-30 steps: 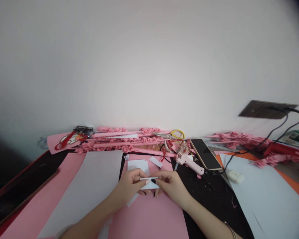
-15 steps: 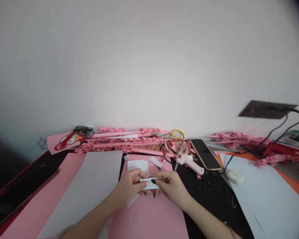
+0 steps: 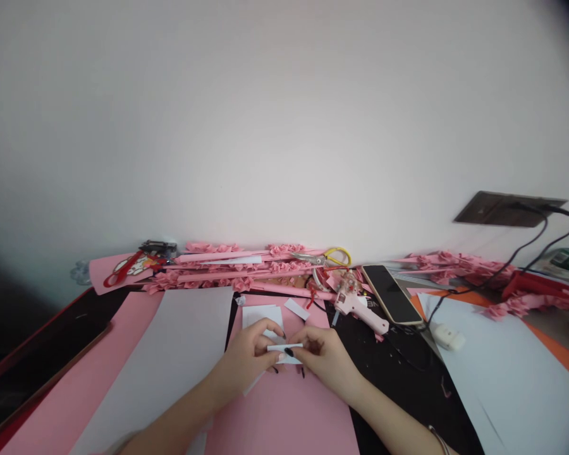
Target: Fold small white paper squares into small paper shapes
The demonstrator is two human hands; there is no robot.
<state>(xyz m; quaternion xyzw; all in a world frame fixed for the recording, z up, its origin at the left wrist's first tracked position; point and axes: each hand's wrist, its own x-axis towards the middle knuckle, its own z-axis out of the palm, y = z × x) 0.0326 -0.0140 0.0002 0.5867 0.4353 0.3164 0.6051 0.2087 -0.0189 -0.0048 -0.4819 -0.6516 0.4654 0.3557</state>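
Between my two hands is a small white piece of paper point(image 3: 284, 347), folded or rolled along its upper edge. My left hand point(image 3: 249, 347) pinches its left end with the thumb in front. At the right end, my right hand point(image 3: 325, 355) grips it, the dark-nailed thumb pressed on the front. Both hands are just above a pink sheet point(image 3: 284, 417). Behind them lie white paper squares point(image 3: 260, 313) and a small white strip point(image 3: 296, 308). Another white piece partly shows under my left hand.
A pink glue gun point(image 3: 360, 309) and a phone point(image 3: 392, 294) lie to the right, near a white earbud case point(image 3: 448, 336). Pink paper-flower stems point(image 3: 246, 275) and yellow-handled scissors point(image 3: 322, 257) line the wall. Large white sheets point(image 3: 165, 354) flank both sides; black cords point(image 3: 512, 259) run from the outlet.
The white paper piece and both hands have shifted slightly downward. My left index finger has lifted off the paper's upper edge, and the paper's visible front looks narrower.
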